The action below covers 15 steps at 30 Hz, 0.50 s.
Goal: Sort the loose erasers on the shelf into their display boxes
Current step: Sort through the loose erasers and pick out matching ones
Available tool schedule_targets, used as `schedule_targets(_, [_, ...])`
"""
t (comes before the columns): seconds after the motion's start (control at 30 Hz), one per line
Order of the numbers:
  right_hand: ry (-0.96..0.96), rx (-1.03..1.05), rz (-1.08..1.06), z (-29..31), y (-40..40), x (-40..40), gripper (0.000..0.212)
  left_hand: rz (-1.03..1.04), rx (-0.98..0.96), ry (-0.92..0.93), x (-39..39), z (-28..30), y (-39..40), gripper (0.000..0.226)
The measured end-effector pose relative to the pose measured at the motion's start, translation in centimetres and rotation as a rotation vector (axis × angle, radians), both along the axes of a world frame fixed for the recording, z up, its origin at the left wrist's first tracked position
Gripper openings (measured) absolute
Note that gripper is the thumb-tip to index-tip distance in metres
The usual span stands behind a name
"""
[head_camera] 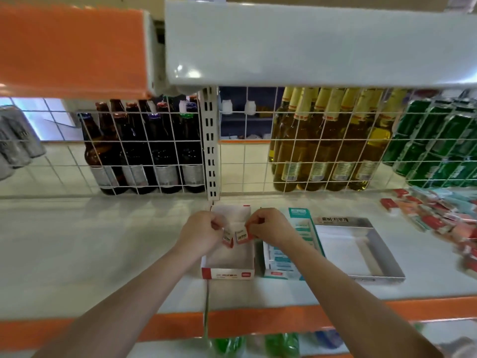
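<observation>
White shop shelf (103, 254) backed by wire grid, bottles behind. Landmark: red-and-white display box (228, 264) at shelf centre, open-topped, seemingly empty on its floor.

Left hand (200, 235) over the box's left side, fingers curled, pinching one red-and-white eraser (228, 240). Right hand (268, 229) over the box's right side, fingers curled, pinching a second red-and-white eraser (242, 236); both erasers held above the box interior, close together, contact between them uncertain.

Just right of the box: teal display box (280, 257), partly filled; further right, grey display box (361, 251), apparently empty. Far right of the box: heap of loose erasers (438, 215), red, pink and teal.

Step judged in hand: placing red erasers into the matching box. Next move likely calls for lowering both and seating them in a row against a wall.

Heap blurred and cut off at frame edge; count unreadable. Teal box partly hidden by right forearm. Printed labels illegible.
</observation>
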State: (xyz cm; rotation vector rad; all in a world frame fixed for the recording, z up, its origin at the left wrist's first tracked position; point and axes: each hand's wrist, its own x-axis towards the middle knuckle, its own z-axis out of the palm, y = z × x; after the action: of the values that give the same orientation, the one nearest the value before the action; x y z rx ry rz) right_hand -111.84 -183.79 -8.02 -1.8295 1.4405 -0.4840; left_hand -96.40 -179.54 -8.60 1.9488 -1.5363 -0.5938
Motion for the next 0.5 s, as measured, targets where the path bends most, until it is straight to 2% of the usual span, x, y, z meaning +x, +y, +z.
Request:
schedule_targets(0.27, [0.288,-0.071,0.108,1.1,0.9,1.7,0.017,0.025,0.031,-0.121,0.1,-0.6,0.1,0.019])
schedule_targets(0.4, [0.476,0.007,0.134,1.9,0.6,2.6,0.031,0.044,0.043,-0.214,0.2,-0.5,0.3,0.020])
schedule_targets(0.5, [0.539,0.035,0.123,2.3,0.3,2.9,0.038,0.035,0.047,-0.268,0.5,-0.4,0.4,0.023])
